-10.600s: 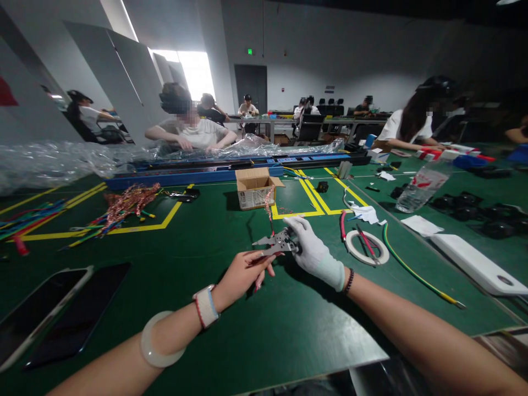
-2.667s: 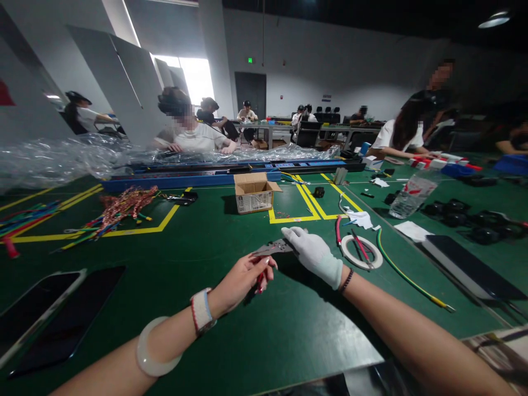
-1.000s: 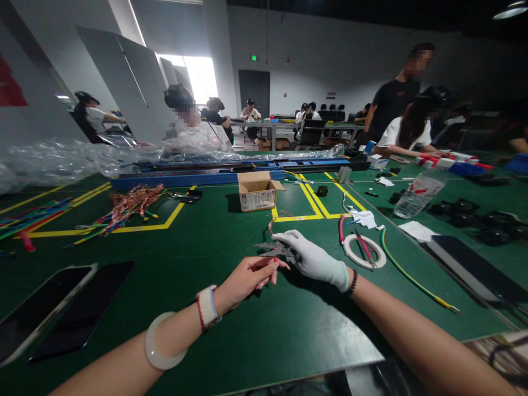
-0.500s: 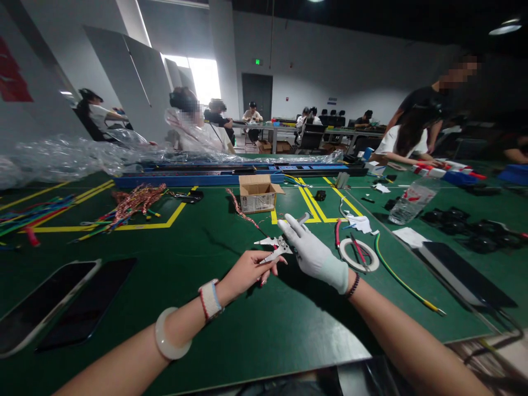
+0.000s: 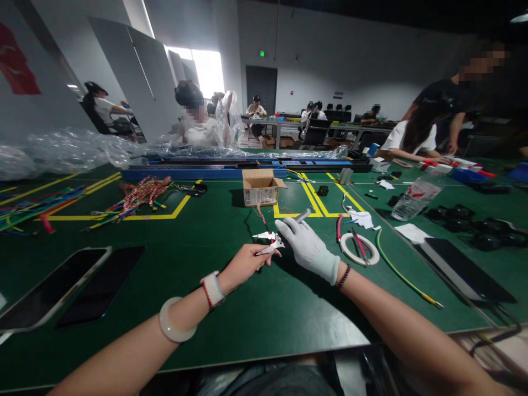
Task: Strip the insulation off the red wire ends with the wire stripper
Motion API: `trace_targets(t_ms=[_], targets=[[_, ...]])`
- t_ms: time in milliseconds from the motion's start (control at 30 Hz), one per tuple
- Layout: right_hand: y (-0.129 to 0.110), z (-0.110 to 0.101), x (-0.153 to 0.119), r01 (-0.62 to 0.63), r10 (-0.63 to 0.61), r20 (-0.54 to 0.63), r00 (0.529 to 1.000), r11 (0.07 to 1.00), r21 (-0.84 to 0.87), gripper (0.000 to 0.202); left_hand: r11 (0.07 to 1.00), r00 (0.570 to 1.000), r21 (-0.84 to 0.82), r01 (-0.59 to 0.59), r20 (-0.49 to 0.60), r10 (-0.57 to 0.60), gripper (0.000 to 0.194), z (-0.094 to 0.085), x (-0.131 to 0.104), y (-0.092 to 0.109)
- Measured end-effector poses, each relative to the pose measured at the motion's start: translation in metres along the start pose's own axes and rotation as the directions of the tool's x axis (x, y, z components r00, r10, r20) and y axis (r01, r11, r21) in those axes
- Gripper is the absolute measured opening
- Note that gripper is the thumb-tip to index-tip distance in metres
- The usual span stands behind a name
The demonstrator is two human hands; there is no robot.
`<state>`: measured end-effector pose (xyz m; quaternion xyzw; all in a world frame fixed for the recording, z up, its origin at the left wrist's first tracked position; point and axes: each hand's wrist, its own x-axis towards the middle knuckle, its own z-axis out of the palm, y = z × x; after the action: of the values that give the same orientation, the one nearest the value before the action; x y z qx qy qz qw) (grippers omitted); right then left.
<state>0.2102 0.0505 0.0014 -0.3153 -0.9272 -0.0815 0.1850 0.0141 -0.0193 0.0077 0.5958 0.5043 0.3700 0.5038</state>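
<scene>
Right hand (image 5: 307, 242): gloved, curled around the handles of the pliers (image 5: 279, 241), one grey handle jutting out past the fingers.
Left hand (image 5: 243, 265): bare, fingers drawn narrow on a wire (image 5: 263, 217) just below the jaws; the exact pinch is partly hidden.
Pliers: between the two hands, jaws parted and pointing left, the lower one just above the left fingertips.
Wire: runs up from the left fingers by the jaws, its loose copper strands in front of the carton (image 5: 267, 197).
Carton: beyond both hands, apart from them, flaps raised.
Copper bundle (image 5: 145, 195): far left of the hands, on the green table (image 5: 231, 324).
Tape ring (image 5: 375, 254): right of the gloved hand, a red piece lying across it.
</scene>
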Motion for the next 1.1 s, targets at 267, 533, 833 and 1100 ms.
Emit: trace_targets(t_ms=[267,533,833,1100], targets=[[-0.008,-0.001,0.004,-0.061,0.073,0.07,0.995,0.986,-0.153,0.043,0.999,0.997,0.035,-0.035,-0.063,0.037,0.031,0.002,-0.004,0.003],[-0.012,-0.003,0.006,-0.11,0.141,0.134,0.981,0.97,-0.215,0.043,1.0,0.994,-0.003,-0.02,-0.108,0.019,0.034,0.006,-0.006,0.005],[-0.022,-0.014,0.007,-0.121,0.169,0.157,0.973,0.954,-0.275,0.037,0.996,0.99,0.078,-0.044,-0.128,0.054,0.041,0.006,-0.005,0.002],[-0.022,-0.014,0.006,-0.062,0.079,0.037,0.996,0.939,-0.338,0.037,0.991,0.991,0.123,-0.055,-0.112,0.069,0.042,0.003,-0.006,0.009]])
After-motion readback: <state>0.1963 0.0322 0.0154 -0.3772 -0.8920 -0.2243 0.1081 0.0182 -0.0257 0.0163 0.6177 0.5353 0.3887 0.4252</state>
